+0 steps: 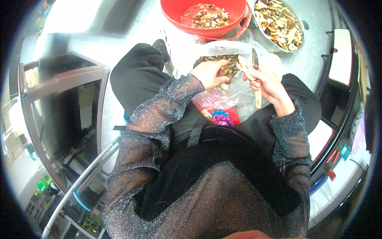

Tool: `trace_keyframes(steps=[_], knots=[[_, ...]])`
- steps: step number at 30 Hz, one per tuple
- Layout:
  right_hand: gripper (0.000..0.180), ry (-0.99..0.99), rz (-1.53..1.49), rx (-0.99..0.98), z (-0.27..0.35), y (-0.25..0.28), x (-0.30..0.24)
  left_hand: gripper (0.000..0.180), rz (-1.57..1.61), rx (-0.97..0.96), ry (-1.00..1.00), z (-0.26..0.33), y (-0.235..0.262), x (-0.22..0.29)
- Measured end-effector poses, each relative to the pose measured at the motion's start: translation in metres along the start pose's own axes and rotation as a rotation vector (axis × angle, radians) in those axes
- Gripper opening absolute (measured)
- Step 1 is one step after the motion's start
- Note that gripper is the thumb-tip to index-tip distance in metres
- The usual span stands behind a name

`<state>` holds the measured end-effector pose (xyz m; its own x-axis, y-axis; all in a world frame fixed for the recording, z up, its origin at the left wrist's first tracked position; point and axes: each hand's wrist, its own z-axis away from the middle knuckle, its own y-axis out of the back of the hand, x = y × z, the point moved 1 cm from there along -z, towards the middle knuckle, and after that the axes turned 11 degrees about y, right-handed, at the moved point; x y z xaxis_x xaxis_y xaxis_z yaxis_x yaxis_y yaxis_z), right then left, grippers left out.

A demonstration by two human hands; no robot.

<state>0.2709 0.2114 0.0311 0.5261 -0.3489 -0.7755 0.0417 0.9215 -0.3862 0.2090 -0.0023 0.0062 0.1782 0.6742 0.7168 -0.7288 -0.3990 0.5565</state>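
Note:
My right hand (266, 81) is closed around a small knife (258, 97) with a pale handle, its dark blade pointing away from me. The same hand also pinches a whitish piece that looks like mushroom (241, 63). To its left, my left hand (210, 73) reaches over a clear plastic bag (238, 91), thumb and fingers apart, with nothing visible between them. Inside the bag lie many small brown and yellowish bits (228, 71), like dried mushroom; my left fingers are over or touching them. Part of the bag's contents is hidden beneath that hand.
Beyond the bag stands a red bucket (167, 12) with brown and white scraps on its bottom. A metal pot (270, 47) full of sliced pieces is at the far right. Red floral cloth (223, 117) lies between my legs. A brown-framed stand (63, 76) is at left.

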Motion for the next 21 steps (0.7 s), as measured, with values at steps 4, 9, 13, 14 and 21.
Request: trace_keyframes(steps=[4, 9, 13, 14, 21], knots=[[0.022, -0.043, -0.298, -0.085, -0.002, 0.0, -0.002, 0.042, -0.062, -0.048, 0.044, -0.001, 0.004, 0.006], [0.022, -0.081, -0.414, -0.146, -0.001, -0.001, -0.004, 0.03, 0.463, -0.028, 0.047, -0.004, 0.009, 0.011], [0.022, -0.103, -0.409, -0.15, -0.003, -0.006, -0.004, 0.026, 0.95, -0.146, 0.083, -0.009, 0.011, 0.007], [0.021, -0.109, -0.407, -0.161, -0.003, -0.007, -0.004, 0.026, 0.998, -0.148, 0.091, -0.01, 0.011, 0.006], [0.021, -0.154, -0.247, -0.208, -0.011, -0.01, 0.011, 0.024, 0.978, -0.355, 0.111, -0.006, 0.006, 0.006]])
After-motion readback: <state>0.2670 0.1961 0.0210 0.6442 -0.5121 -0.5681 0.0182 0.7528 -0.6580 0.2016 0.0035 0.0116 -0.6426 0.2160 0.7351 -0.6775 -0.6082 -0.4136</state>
